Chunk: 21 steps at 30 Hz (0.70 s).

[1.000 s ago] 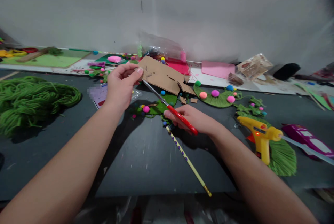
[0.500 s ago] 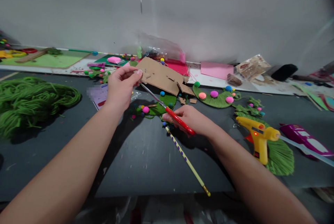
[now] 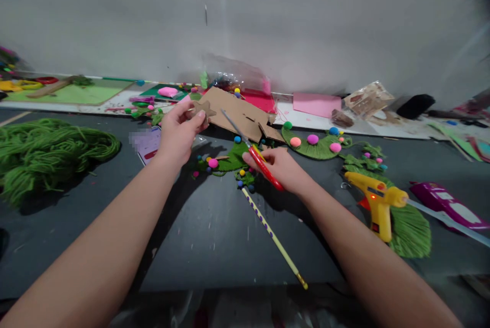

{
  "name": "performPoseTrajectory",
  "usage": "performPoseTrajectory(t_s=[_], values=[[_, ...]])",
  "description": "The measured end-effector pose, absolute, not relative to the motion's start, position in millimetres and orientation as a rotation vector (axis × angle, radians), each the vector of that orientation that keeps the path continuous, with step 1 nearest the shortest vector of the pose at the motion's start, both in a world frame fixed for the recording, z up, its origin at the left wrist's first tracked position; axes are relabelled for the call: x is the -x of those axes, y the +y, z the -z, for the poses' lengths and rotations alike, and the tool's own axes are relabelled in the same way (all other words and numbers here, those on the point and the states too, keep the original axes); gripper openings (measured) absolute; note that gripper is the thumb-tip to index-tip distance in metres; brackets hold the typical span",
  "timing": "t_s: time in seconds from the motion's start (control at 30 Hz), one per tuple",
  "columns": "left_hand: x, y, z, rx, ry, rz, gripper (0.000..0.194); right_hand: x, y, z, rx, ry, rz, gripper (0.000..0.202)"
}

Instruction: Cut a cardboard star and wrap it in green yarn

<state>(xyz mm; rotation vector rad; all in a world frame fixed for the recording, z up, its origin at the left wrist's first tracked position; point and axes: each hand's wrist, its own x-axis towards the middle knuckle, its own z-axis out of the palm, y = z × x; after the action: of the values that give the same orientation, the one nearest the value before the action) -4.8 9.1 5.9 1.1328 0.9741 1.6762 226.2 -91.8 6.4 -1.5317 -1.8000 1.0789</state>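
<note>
My left hand (image 3: 179,131) pinches a small brown cardboard star (image 3: 204,108) between thumb and fingers, raised over the table. Red-handled scissors (image 3: 264,166) are gripped in my right hand (image 3: 281,167), their closed-looking blades pointing up and left, with the tip just right of the star. Behind both hands lies a cut-up cardboard sheet (image 3: 233,114) with slits and torn corners. Below the scissors sit a green felt piece with pompoms (image 3: 231,159) and a pale pencil with purple dots (image 3: 273,238), its far end topped by small green decorations.
A heap of green yarn (image 3: 57,152) lies at left, near a phone (image 3: 151,147). To the right are a yellow glue gun (image 3: 377,198) with its light on, a purple case (image 3: 446,203) and a yarn-wrapped pompom piece (image 3: 316,147). A wall stands behind.
The star has turned face-on in my left hand, so its points now show. The scissors have drawn away from it to the right, their blades now clear of my left fingers.
</note>
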Motion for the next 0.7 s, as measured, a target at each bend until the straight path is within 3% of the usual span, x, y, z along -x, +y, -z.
performPoseTrajectory(t_s=[0.1,0.27,0.57,0.7], values=[[3,5,-6,-1.242,0.961,-1.567,0.017,-233,-87,-8,1.595,-1.678,-0.888,0.056],[0,1,-1,-1.287,0.943,-1.521,0.029,-249,-75,-3,1.774,-1.618,-0.506,0.041],[-15,-4,19,-1.477,1.049,-1.473,0.036,-285,-53,11,1.670,-1.485,-0.238,0.031],[-18,-7,19,-1.579,1.095,-1.473,0.036,-301,-46,14,1.705,-1.426,-0.196,0.037]])
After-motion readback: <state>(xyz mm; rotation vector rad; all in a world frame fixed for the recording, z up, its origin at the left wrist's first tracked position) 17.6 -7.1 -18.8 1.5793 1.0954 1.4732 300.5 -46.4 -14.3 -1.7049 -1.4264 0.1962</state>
